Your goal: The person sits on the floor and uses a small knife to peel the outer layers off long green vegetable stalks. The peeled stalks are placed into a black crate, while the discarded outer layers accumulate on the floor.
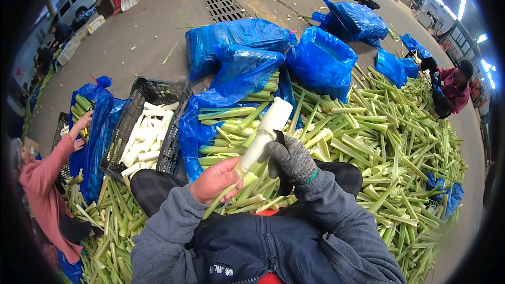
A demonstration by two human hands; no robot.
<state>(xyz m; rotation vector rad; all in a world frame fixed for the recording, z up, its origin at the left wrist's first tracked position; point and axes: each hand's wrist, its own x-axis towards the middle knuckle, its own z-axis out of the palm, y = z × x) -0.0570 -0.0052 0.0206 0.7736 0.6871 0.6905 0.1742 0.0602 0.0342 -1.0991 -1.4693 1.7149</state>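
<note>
Bare, my left hand (217, 180) grips the green lower end of a vegetable stalk, which looks like water bamboo (272, 116). Its pale peeled part points up and away. My right hand (290, 159), in a grey knitted glove, is closed on a dark tool (285, 183), likely a knife; its upper end touches the middle of the pale stalk. Most of the tool is hidden by the glove. Beyond my hands, unpeeled green stalks (229, 126) lie in an opened blue plastic bag (193, 126). Peeled white stalks (148, 134) lie in a black plastic crate (114, 154) to the left.
Cut green husks (394, 138) are heaped around my legs and to the right. Several blue bags (236, 35) stand ahead, near a floor drain grate (221, 2). A person in pink (43, 177) reaches to a blue bag at the left; another person (453, 85) sits far right.
</note>
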